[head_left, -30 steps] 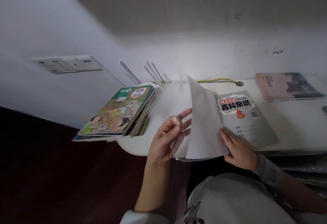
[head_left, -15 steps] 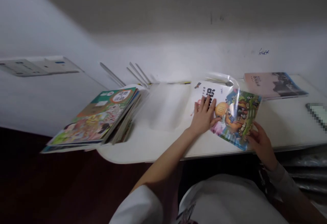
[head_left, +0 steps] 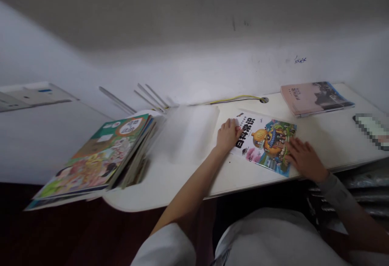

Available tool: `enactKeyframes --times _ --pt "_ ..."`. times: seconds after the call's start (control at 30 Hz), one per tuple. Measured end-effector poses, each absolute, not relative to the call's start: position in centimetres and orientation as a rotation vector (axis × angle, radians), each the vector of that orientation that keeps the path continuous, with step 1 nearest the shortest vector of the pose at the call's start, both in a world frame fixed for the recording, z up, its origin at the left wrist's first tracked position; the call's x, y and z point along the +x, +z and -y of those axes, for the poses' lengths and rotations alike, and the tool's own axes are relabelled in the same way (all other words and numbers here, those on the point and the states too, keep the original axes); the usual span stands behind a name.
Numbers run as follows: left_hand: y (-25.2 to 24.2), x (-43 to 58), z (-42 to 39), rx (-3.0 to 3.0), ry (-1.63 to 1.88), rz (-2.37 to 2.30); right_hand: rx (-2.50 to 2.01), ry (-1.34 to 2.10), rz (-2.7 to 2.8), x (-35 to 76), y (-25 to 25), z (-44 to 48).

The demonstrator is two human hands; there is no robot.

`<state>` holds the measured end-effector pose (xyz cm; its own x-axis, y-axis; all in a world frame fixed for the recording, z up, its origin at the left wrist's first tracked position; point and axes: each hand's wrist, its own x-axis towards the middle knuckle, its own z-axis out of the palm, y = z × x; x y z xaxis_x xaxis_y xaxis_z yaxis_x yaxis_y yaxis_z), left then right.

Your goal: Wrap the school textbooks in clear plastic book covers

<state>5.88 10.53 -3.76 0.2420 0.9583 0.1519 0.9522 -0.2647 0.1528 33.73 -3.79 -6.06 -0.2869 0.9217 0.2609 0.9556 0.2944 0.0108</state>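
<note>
A picture-covered book (head_left: pixel 258 138) lies flat on the white desk, its white cover printed with large black characters and a gourd-shaped house. My left hand (head_left: pixel 227 136) rests on the book's left edge, fingers lightly bent and the thumb over the cover. On the right edge lies my right hand (head_left: pixel 305 158), fingers stretched out and flat. Faint shine on the cover suggests clear film, but I cannot tell how it sits. To the left of the book is a blurred translucent plastic sheet (head_left: pixel 194 134).
A stack of books (head_left: pixel 100 152) overhangs the desk's left end. A pink book (head_left: pixel 313 98) lies at the back right, near a pixelated phone-like object (head_left: pixel 370 130). A yellow cable (head_left: pixel 237 98) runs along the wall to a hole in the white desk (head_left: pixel 170 193).
The clear film that curled up over the book has come down. My left hand has shifted left to the book's edge; my right hand has flattened on the right edge. The view has turned slightly.
</note>
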Motion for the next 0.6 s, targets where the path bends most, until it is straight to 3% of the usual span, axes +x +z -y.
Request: enactKeyframes --times 0.1,0.23,0.37,0.6 --pt "-2.8 3.8 -10.2 2.276 0.381 -1.964 -1.904 -0.221 2.179 37.5 -6.5 2.6" --pt "-1.3 1.1 -9.6 1.943 0.275 -1.869 -1.794 0.115 2.077 40.2 -6.0 -0.5" --pt "-1.1 0.3 -10.3 1.883 0.218 -1.852 -1.960 0.315 1.911 41.2 -4.7 -5.0" --pt "-2.9 2.7 -14.0 1.922 0.375 -1.932 -2.042 0.261 1.901 39.9 -3.4 -11.7"
